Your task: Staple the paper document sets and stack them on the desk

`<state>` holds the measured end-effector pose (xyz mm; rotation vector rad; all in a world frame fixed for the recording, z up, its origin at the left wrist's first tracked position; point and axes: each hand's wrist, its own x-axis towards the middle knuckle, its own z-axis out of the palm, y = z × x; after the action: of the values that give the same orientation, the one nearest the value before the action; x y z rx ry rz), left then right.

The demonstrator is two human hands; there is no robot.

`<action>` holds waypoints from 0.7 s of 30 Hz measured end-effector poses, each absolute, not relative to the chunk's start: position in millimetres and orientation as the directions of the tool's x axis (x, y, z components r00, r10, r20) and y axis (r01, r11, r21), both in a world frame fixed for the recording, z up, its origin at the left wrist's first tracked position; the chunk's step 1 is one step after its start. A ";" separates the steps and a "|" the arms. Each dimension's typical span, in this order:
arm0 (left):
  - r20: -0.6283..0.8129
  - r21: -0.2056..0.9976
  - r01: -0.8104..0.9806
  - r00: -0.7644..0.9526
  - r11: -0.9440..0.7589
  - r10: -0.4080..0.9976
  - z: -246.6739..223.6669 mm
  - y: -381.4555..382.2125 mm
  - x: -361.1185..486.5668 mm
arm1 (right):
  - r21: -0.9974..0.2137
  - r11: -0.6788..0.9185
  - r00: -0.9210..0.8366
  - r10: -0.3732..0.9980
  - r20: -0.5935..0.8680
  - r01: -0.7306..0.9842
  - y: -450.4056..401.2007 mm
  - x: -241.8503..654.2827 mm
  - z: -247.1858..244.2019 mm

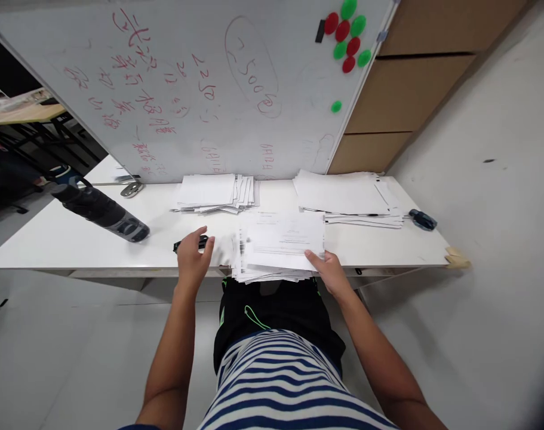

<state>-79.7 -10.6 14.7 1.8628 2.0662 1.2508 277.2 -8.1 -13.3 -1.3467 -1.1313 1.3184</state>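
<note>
My right hand (pixel 328 270) grips the right edge of a printed sheet of paper (pixel 285 239), thumb on top. Beneath that sheet are more papers, loosely fanned, reaching past the table's front edge; how many the hand grips cannot be made out. My left hand (pixel 194 254) is to the left of these papers, its thumb and fingers apart. Behind it lies a dark, slim object (pixel 203 242), partly covered by the hand, so its kind is unclear.
White table (pixel 97 251) holds two paper stacks, one left (pixel 209 192) and one right (pixel 343 194). A dark bottle (pixel 104 210) stands at left, near a grey computer mouse (pixel 132 189). At right is a small dark object (pixel 423 220). A whiteboard (pixel 186 131) rises behind.
</note>
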 end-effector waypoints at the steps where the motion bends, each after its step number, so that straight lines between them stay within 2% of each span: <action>1: 0.430 0.487 0.873 -0.233 -0.007 0.872 9.7 -11.3 -89.5 | -0.985 -0.170 0.022 0.985 -0.170 0.001 -8.1 278.1 -15.5; 3: 0.382 0.305 0.948 -0.213 0.094 0.899 -2.2 -11.0 -106.8 | -0.984 -0.180 0.035 0.983 -0.180 -0.003 -8.5 279.0 -18.7; 6: 0.346 0.230 0.965 -0.201 0.125 0.916 -18.1 -7.9 -125.8 | -0.982 -0.187 0.045 0.981 -0.187 0.007 -9.0 279.8 -19.7; 12: 0.359 0.237 0.969 -0.155 0.071 0.921 -22.8 -3.9 -143.8 | -0.975 -0.182 0.043 0.983 -0.178 0.128 -13.5 274.2 -9.5; 21: 0.422 0.375 0.927 -0.149 -0.023 0.894 -14.8 -32.2 -130.5 | -0.980 -0.162 -0.177 0.967 -0.181 0.113 -26.0 211.9 5.6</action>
<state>-130.5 -32.2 -14.8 2.0845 2.2340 0.9410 211.9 -26.0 5.6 -1.3175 -1.3355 1.4322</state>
